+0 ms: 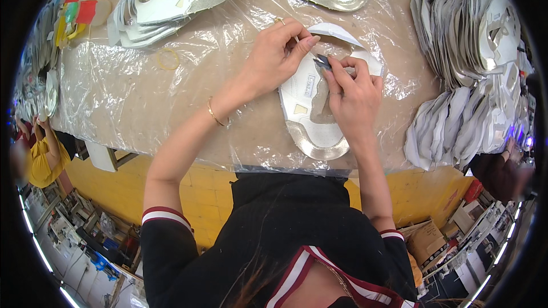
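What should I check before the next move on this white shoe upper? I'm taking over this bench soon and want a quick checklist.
1. Shoe upper lies flat on the plastic-covered table: ok.
2. Left hand pinches the upper's top edge: ok.
3. Right hand holds a small dark tool at that edge: ok.
4. Tool tip placement: cannot tell, fingers hide it.
5. Stacks of uppers lie apart from the workpiece: ok.

Few items of this kind were noted. Small square tan labels [301, 109] sat on the white shoe upper [305, 115] at the table's near edge. A brown cardboard box [427, 241] stood on the floor at lower right. No signs or screens could be made out.
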`<state>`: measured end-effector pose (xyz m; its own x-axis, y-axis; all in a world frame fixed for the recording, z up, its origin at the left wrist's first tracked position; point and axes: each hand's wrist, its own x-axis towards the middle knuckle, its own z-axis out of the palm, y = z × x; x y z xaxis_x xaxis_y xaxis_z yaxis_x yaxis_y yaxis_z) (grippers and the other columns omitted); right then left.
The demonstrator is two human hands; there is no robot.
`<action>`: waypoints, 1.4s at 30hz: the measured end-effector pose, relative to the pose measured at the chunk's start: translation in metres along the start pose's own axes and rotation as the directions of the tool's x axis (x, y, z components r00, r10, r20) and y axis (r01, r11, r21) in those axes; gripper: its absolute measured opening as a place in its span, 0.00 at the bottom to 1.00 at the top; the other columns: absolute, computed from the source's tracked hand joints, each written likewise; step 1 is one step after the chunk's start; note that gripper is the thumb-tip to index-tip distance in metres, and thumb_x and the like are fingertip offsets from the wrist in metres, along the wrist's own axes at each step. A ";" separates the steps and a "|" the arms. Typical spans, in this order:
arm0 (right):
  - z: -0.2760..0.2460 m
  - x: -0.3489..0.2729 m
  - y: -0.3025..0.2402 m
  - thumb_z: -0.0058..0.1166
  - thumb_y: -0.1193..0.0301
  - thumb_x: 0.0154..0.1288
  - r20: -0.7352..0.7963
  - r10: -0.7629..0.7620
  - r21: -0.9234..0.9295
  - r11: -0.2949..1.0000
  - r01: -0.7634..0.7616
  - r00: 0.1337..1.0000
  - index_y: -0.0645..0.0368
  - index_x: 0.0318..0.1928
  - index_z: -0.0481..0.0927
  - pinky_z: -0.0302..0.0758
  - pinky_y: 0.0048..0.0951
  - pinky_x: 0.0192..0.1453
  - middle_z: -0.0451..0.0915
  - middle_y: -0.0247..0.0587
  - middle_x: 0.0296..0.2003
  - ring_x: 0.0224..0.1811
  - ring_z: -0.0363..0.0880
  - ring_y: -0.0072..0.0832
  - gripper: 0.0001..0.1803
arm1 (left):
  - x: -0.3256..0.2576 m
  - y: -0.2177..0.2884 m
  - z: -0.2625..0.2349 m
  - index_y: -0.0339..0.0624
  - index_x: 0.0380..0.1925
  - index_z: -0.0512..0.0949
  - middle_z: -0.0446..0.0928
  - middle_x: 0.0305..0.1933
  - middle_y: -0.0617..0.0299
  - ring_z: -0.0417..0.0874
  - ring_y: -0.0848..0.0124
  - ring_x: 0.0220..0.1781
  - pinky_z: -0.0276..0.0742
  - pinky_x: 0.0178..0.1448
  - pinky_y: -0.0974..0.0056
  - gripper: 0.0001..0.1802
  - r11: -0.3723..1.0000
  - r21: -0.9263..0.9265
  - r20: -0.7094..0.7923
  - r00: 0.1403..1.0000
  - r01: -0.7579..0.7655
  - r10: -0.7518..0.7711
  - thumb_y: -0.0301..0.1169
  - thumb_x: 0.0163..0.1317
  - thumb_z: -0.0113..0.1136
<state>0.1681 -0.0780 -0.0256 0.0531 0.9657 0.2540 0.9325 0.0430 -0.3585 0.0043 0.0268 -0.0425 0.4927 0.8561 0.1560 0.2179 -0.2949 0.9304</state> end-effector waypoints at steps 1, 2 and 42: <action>0.000 0.002 0.000 0.65 0.68 0.62 0.000 -0.010 -0.018 1.000 0.010 1.000 0.52 0.48 0.87 0.60 0.29 0.42 0.79 0.29 0.38 0.26 0.73 0.21 0.14 | 0.000 0.001 0.000 0.34 0.34 0.78 0.75 0.30 0.65 0.70 0.80 0.27 0.68 0.31 0.72 0.09 1.000 0.005 -0.001 1.000 0.014 -0.014 0.30 0.68 0.62; 0.000 0.003 -0.001 0.65 0.67 0.62 0.003 -0.021 -0.033 0.999 0.021 1.000 0.51 0.48 0.87 0.60 0.28 0.42 0.79 0.29 0.38 0.26 0.73 0.22 0.13 | -0.001 0.001 0.000 0.34 0.34 0.78 0.75 0.29 0.65 0.70 0.80 0.27 0.68 0.31 0.72 0.08 1.000 0.010 -0.005 1.000 0.019 -0.019 0.30 0.68 0.62; -0.075 -0.025 -0.014 0.69 0.68 0.56 -0.252 0.007 0.284 0.957 0.067 0.968 0.51 0.51 0.86 0.63 0.28 0.46 0.80 0.31 0.39 0.34 0.73 0.24 0.20 | -0.055 0.121 -0.015 0.30 0.47 0.81 0.84 0.41 0.62 0.80 0.80 0.42 0.77 0.46 0.70 0.13 0.686 -0.511 0.217 0.850 0.518 -0.480 0.30 0.69 0.60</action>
<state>0.1807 -0.1220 0.0402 0.1478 0.8702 0.4701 0.7944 0.1787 -0.5806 -0.0091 -0.0500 0.0664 0.4966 0.7774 -0.3860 -0.0263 0.4580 0.8885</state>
